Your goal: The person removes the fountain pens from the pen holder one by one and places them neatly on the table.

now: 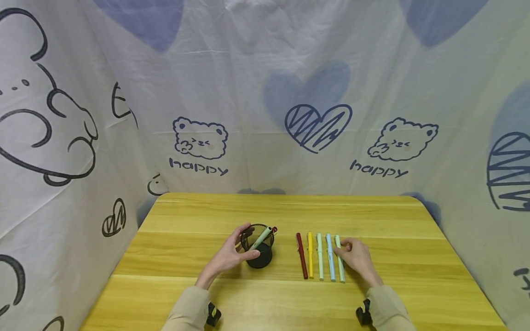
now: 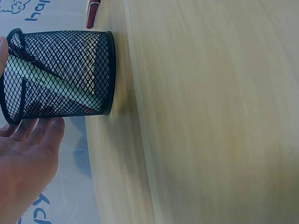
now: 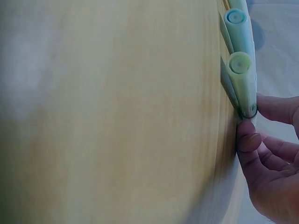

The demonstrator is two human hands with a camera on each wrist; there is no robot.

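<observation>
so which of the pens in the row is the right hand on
The pale green pen at the right end of the row: the right hand pinches it, while the light blue, mint, yellow and dark red pens lie untouched.

Bare left hand point(image 1: 229, 257) and right hand point(image 1: 357, 258). Beige long sleeves point(image 1: 188, 309) ending just behind each grip. Black wrist-mounted devices point(image 1: 214, 315) with yellow marking, under the cuffs.

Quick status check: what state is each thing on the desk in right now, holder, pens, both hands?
Mesh pen holder: upright, steadied by the left hand, two pens leaning inside.
Left hand: fingers curled round the holder.
Rightmost green pen: flat on the table, capped, pinched.
Right hand: fingers pinching that pen.
Red, yellow, pale green, blue pens: flat, parallel, untouched.
</observation>
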